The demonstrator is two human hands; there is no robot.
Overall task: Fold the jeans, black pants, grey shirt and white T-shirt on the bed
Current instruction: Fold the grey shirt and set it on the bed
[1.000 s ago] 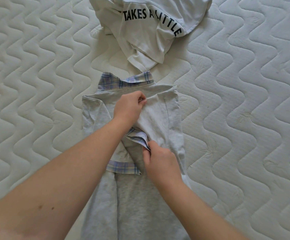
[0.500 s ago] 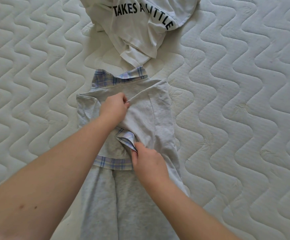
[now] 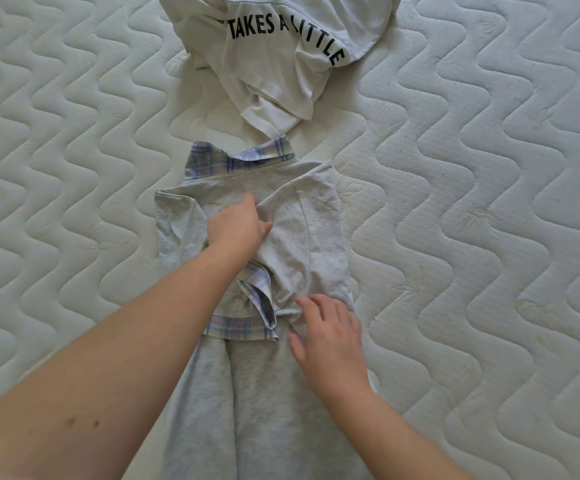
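Observation:
The grey shirt [image 3: 302, 237], with a plaid collar and plaid cuffs, lies lengthwise on the bed [image 3: 489, 237], its sleeves folded in over the middle. My left hand [image 3: 236, 226] rests flat on the upper part of the shirt, fingers straight, beside the edge of the right sleeve fold. My right hand [image 3: 330, 337] lies open lower down, fingers spread on the grey cloth next to a plaid cuff. The white T-shirt [image 3: 274, 46] with black lettering sits crumpled just beyond the collar. Jeans and black pants are out of view.
The quilted white mattress stretches out on both sides of the shirt, bare to the left and right. The T-shirt's lower edge nearly touches the plaid collar.
Both hands have let go of the sleeve they were pinching and now lie flat on the shirt. The right hand moved down and to the right of the cuff.

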